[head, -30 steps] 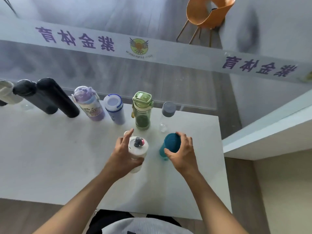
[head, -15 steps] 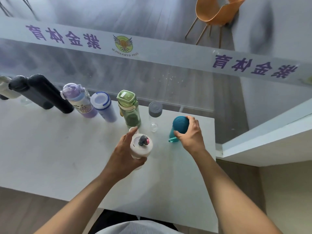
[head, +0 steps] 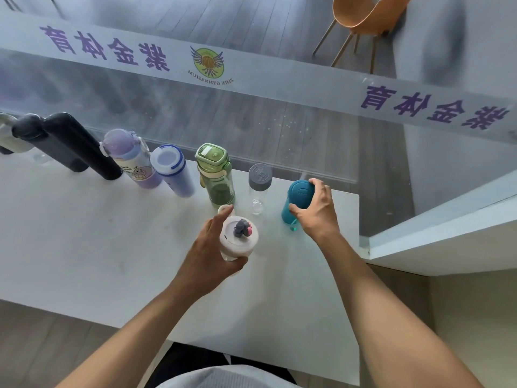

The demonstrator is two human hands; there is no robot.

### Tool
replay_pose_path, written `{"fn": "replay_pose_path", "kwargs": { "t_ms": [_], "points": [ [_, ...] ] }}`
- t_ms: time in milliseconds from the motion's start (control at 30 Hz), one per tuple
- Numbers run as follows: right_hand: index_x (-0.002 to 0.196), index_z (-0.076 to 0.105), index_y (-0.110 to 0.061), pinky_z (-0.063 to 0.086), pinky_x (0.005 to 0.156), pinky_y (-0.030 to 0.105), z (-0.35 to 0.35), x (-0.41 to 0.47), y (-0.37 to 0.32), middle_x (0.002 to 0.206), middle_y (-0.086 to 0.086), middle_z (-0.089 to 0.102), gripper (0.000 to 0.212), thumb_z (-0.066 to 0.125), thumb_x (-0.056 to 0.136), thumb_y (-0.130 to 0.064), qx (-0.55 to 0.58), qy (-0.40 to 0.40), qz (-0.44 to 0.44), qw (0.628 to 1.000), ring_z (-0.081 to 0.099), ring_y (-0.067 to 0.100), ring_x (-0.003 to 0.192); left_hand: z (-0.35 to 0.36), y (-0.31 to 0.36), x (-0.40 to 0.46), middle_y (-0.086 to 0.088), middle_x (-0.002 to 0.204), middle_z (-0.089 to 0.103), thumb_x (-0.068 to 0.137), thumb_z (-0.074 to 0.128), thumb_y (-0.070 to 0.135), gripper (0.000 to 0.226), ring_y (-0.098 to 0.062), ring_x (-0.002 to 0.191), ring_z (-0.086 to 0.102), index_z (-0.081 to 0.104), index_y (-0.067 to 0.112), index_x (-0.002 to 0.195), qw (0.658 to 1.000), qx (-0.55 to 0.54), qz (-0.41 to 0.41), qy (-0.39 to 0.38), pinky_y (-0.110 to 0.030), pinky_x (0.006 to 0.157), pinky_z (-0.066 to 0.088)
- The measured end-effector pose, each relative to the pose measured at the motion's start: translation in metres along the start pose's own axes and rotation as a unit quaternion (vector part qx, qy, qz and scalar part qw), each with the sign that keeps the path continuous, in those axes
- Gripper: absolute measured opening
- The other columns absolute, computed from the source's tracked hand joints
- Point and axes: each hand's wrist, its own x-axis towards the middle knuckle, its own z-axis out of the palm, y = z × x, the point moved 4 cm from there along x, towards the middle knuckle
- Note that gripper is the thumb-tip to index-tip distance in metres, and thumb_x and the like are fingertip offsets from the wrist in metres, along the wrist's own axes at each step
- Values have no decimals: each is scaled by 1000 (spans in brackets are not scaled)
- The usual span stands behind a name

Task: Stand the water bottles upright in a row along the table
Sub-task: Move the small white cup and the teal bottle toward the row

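Along the far edge of the white table (head: 84, 247) several bottles stand upright in a row: two black flasks (head: 81, 147), a lilac cartoon bottle (head: 131, 161), a white-capped violet bottle (head: 172, 169), a green bottle (head: 216, 175) and a clear bottle with a grey cap (head: 259, 183). My right hand (head: 317, 211) grips the teal bottle (head: 296, 197) at the row's right end, upright on the table. My left hand (head: 211, 253) holds a cream bottle (head: 237, 239) with a small grey figure on its lid, in front of the row.
A glass partition with a printed white band (head: 251, 79) runs right behind the row. The table's right edge (head: 359, 261) lies close to the teal bottle, beside a pale ledge (head: 447, 233). An orange chair (head: 361, 21) stands beyond the glass.
My right hand has carried the teal bottle away from me, from the table's middle to the right end of the row. My left hand keeps the cream bottle at about the same spot.
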Motion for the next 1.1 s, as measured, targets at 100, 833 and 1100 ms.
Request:
{"fn": "replay_pose_path", "kwargs": {
  "t_ms": [100, 833, 1100],
  "points": [
    [143, 40, -17, 45, 104, 32, 1, 0, -1, 136, 8, 46, 85, 86, 73, -27, -7, -10, 12, 1000, 54, 28, 122, 2, 3, 2, 10, 147, 43, 67, 87, 30, 103, -8, 130, 45, 27, 32, 150, 1000, 1, 9, -1, -18, 104, 36],
    [135, 40, -45, 53, 96, 22, -46, -143, 26, 131, -19, 52, 80, 78, 69, -67, 132, -153, -24, 979, 57, 7, 118, 99, 59, -4, 2, 138, 52, 64, 90, 36, 116, -16, 107, 51, 16, 37, 152, 987, 30, 106, -119, -38, 93, 50],
    [134, 43, -38, 55, 93, 25, -51, -148, 48, 124, -17, 54, 87, 87, 62, -58, 114, -188, 11, 975, 60, 13, 113, 114, 64, -16, 4, 137, 53, 65, 88, 39, 114, -9, 103, 43, 15, 40, 153, 980, 38, 109, -163, -32, 90, 48]
  ]
}}
